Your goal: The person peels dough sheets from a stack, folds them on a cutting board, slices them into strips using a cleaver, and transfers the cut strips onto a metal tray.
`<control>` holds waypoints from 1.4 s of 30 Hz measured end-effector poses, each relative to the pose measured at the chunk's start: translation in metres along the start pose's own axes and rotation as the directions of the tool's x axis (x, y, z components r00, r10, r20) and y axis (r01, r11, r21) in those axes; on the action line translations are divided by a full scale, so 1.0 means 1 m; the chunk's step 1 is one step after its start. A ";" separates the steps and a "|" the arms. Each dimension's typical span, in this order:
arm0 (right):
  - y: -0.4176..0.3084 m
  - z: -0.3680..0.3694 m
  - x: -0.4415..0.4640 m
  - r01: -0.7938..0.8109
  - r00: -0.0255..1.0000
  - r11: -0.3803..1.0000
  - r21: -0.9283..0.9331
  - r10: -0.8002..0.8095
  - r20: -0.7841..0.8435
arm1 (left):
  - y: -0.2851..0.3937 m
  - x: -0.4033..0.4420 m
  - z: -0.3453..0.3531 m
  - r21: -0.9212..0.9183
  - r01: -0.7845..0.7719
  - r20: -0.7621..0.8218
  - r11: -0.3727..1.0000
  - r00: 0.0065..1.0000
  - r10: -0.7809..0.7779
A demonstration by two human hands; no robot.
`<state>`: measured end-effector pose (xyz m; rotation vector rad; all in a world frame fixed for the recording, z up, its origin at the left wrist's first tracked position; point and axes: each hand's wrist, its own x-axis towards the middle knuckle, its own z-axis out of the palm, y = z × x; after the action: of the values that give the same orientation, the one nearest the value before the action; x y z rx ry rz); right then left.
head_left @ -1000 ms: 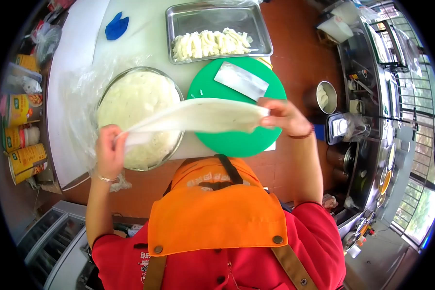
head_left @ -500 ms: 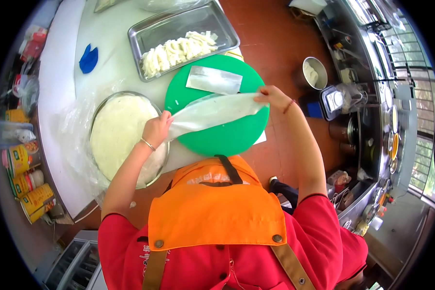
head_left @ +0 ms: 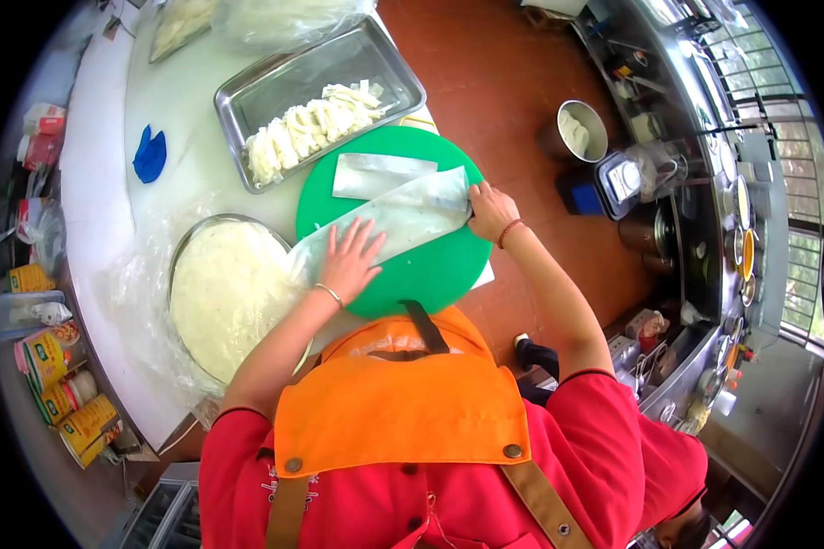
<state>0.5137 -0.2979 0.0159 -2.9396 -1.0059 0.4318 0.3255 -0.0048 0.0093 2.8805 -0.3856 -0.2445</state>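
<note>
A thin, translucent white noodle sheet [head_left: 421,209] lies folded lengthwise across the round green cutting board [head_left: 430,279]. My left hand [head_left: 346,263] rests on its left part, open, with the fingers spread flat. At the board's right edge, my right hand [head_left: 493,210] is closed on the sheet's right end. Behind the sheet lies a flat rectangular metal blade [head_left: 375,172], like a cleaver's; its handle is not visible. To the left, a round metal pan [head_left: 190,240] holds a large pale disc of sheets [head_left: 233,293], partly under clear plastic wrap [head_left: 142,293].
A metal tray [head_left: 238,90] with cut white strips [head_left: 307,133] stands beyond the board. A blue cloth-like item [head_left: 149,154] lies on the white table [head_left: 178,178]. Plastic bags [head_left: 288,20] sit at the back. Pots and a stove counter [head_left: 696,229] line the right side.
The noodle sheet, earlier stretched in the air between both hands, now lies on the board. My left hand has let go and spread flat on it. My right hand has moved lower.
</note>
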 end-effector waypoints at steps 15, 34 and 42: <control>0.022 -0.019 0.038 0.074 0.997 0.996 0.052 -0.072 -0.035 | 0.010 0.010 0.000 -0.051 -0.026 0.037 0.998 0.999 0.027; 0.137 -0.002 -0.061 -0.394 0.819 0.919 -0.011 0.346 -0.457 | 0.024 0.035 0.009 -0.061 -0.091 -0.045 0.994 0.995 0.088; 0.016 -0.026 -0.078 -0.262 0.739 0.916 0.304 0.393 -0.548 | 0.046 0.124 0.019 -0.091 -0.319 -0.102 0.944 0.945 0.310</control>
<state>0.4713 -0.3557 0.0593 -2.7414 -0.3303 -0.3800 0.4292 -0.0860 -0.0146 2.6629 -0.7809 -0.0810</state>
